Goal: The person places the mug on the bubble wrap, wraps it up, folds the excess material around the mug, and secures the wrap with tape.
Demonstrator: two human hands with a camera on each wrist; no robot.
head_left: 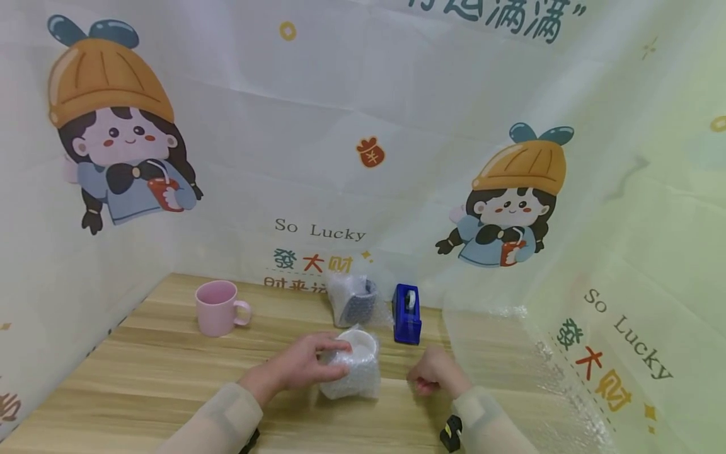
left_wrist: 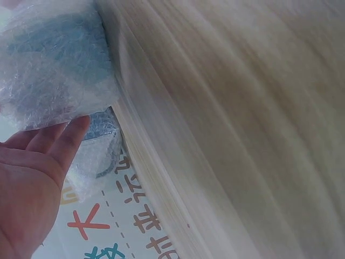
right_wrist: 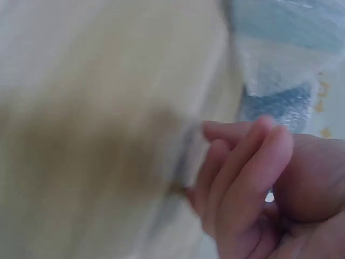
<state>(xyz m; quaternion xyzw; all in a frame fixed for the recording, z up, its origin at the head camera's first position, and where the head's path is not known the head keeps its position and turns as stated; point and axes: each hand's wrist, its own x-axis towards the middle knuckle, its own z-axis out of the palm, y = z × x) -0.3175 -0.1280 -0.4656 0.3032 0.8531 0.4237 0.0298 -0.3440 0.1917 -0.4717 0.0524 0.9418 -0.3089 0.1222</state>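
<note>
A bubble-wrapped cup with a white round rim stands upright on the table, mid-front. My left hand holds it from the left, thumb at the near side and fingers near the rim. In the left wrist view, the fingertips lie against the wrap, and teal colouring shows through it. To the right of the cup is my right hand, low over the table with its fingers curled in. The right wrist view shows those fingers bent back toward the palm, with no object visible among them.
Behind the cup stands another bubble-wrapped item, dark blue-grey inside. A blue tape dispenser is right of it. A pink mug stands back left. Bubble wrap sheet covers the table's right side. A printed cloth hangs behind.
</note>
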